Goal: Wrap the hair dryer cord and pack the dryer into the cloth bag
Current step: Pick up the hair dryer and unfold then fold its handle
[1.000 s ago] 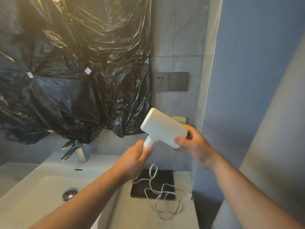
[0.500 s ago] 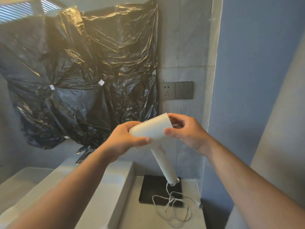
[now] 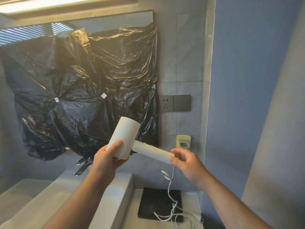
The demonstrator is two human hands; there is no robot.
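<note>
Counter (image 3: 148, 225) right of the basin carries a flat black item (image 3: 156, 202) at its back edge. It might be the folded cloth bag, can't tell, and nothing shows inside it. Hair dryer (image 3: 125, 139) is held in the air above the counter, barrel up-left, handle pointing right. It's rigid smooth plastic that looks light and probably slippery; grip round the barrel or handle. Left hand (image 3: 105, 161) wraps the barrel's lower end, thumb on top, fingers curled under. Right hand (image 3: 188, 164) pinches the handle tip where the cord exits. Cord (image 3: 168, 189) is thin, limp and kinked, hanging to a loose heap over the black item's front edge. Wrapping not begun.
</note>
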